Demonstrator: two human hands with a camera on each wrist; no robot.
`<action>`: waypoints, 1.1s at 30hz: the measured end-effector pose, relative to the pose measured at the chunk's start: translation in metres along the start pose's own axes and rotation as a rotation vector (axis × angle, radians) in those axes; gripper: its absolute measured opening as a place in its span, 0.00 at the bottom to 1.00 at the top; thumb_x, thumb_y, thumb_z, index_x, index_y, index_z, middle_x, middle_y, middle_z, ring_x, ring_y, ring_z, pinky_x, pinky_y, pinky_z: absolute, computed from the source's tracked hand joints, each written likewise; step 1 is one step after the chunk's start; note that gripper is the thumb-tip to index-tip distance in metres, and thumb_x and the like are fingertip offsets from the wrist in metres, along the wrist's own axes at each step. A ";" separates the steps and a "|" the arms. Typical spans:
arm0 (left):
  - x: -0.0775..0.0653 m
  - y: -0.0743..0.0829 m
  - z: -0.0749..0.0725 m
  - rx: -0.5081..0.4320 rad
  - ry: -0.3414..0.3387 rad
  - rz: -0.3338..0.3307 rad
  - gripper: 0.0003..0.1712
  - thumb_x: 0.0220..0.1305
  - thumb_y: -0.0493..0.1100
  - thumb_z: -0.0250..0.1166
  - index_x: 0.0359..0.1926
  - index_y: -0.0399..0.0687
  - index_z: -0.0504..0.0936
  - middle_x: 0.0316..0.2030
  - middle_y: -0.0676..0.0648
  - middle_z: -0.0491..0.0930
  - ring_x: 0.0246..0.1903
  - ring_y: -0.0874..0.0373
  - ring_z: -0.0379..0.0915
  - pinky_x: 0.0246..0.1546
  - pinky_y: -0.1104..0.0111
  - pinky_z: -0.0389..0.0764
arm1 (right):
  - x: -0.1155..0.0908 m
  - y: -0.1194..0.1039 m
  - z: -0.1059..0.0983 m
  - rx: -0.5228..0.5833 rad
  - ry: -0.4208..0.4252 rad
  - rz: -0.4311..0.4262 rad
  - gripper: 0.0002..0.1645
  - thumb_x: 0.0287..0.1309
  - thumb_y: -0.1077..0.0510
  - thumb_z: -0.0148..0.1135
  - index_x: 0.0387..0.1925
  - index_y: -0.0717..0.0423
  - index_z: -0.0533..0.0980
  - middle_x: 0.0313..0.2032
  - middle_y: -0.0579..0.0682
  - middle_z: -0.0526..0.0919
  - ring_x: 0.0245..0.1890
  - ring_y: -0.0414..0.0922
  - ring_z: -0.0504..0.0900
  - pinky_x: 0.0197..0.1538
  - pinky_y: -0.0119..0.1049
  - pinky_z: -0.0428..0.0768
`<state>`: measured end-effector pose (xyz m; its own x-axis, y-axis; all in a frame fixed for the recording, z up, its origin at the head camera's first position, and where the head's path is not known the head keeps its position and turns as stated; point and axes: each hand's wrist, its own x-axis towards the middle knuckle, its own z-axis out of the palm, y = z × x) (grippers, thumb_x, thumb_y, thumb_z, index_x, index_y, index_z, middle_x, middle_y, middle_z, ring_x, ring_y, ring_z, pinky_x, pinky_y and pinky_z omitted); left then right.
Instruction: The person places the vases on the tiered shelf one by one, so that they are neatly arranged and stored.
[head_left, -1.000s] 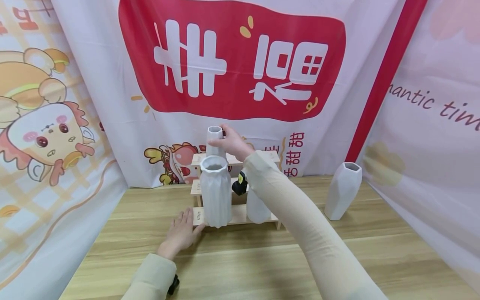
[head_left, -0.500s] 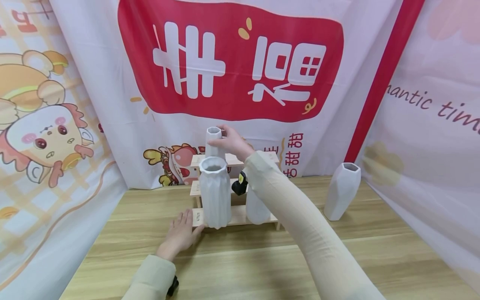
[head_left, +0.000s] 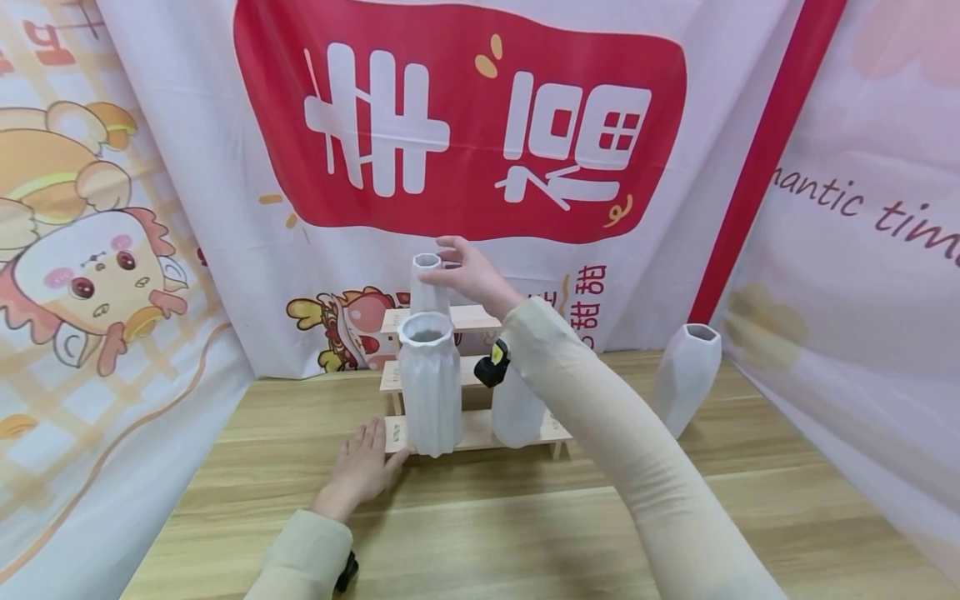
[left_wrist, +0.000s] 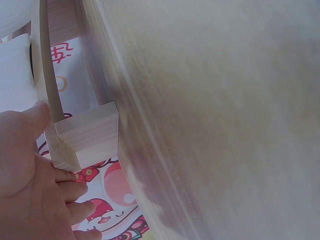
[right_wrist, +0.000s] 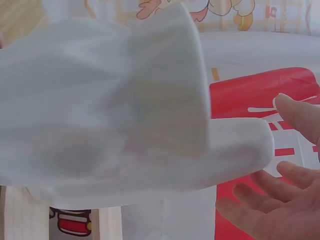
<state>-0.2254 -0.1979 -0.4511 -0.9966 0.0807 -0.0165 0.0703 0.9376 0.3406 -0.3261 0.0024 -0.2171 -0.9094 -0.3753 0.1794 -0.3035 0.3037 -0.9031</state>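
My right hand [head_left: 477, 273] is at the neck of a slim white vase [head_left: 427, 292] on the top step of a wooden tiered stand [head_left: 476, 432]. Its fingers are spread around the mouth, and in the right wrist view the fingers [right_wrist: 250, 200] stand apart from that vase. A wider ribbed white vase [head_left: 431, 396] on the bottom step partly hides the slim one. Beside the bottom step's left end rests my left hand [head_left: 363, 471], fingers straight, thumb against the front edge. In the left wrist view the thumb [left_wrist: 37, 117] touches the board's edge.
Another white vase [head_left: 516, 417] stands at the right of the bottom step, partly behind the right arm. A faceted white vase [head_left: 688, 367] is on the wooden table [head_left: 480, 533] farther right. Printed cloth [head_left: 480, 217] hangs behind the stand and along both sides.
My right hand has loosened from the slim vase and shifted slightly up and to the right, while the vase stays on the top step. The left hand keeps its place.
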 end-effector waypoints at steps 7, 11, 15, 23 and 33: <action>0.002 -0.001 0.001 -0.003 -0.011 -0.005 0.43 0.70 0.57 0.45 0.68 0.27 0.43 0.67 0.29 0.42 0.65 0.33 0.35 0.62 0.43 0.36 | -0.008 -0.004 -0.015 0.001 -0.003 -0.016 0.42 0.49 0.48 0.68 0.64 0.42 0.60 0.61 0.46 0.66 0.54 0.44 0.68 0.52 0.43 0.72; 0.001 0.000 0.001 -0.005 -0.009 -0.003 0.43 0.69 0.57 0.45 0.68 0.27 0.43 0.67 0.29 0.41 0.65 0.33 0.36 0.62 0.43 0.37 | -0.013 -0.003 -0.025 -0.007 0.015 -0.031 0.42 0.49 0.49 0.68 0.64 0.42 0.60 0.60 0.45 0.66 0.54 0.43 0.68 0.52 0.42 0.73; 0.000 0.002 -0.001 -0.004 -0.002 0.004 0.43 0.69 0.56 0.46 0.67 0.26 0.43 0.67 0.28 0.42 0.65 0.33 0.36 0.62 0.42 0.38 | -0.018 0.000 -0.035 -0.018 0.026 -0.042 0.42 0.49 0.49 0.68 0.64 0.41 0.60 0.60 0.44 0.67 0.55 0.43 0.68 0.51 0.41 0.73; 0.002 0.001 0.000 -0.009 0.012 0.010 0.43 0.69 0.56 0.46 0.67 0.25 0.43 0.67 0.28 0.42 0.65 0.32 0.37 0.62 0.42 0.38 | -0.031 0.009 -0.057 -0.026 0.028 -0.039 0.43 0.48 0.46 0.68 0.64 0.37 0.58 0.61 0.43 0.65 0.57 0.42 0.67 0.53 0.45 0.71; 0.001 0.001 0.000 -0.014 0.013 0.012 0.43 0.69 0.56 0.47 0.67 0.25 0.43 0.67 0.28 0.42 0.65 0.32 0.37 0.62 0.42 0.38 | -0.053 0.028 -0.077 -0.078 0.068 -0.061 0.44 0.47 0.42 0.68 0.65 0.36 0.59 0.61 0.41 0.65 0.61 0.46 0.64 0.55 0.48 0.71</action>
<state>-0.2265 -0.1973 -0.4510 -0.9961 0.0878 -0.0003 0.0820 0.9319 0.3534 -0.3083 0.0981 -0.2217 -0.9048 -0.3360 0.2618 -0.3780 0.3499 -0.8571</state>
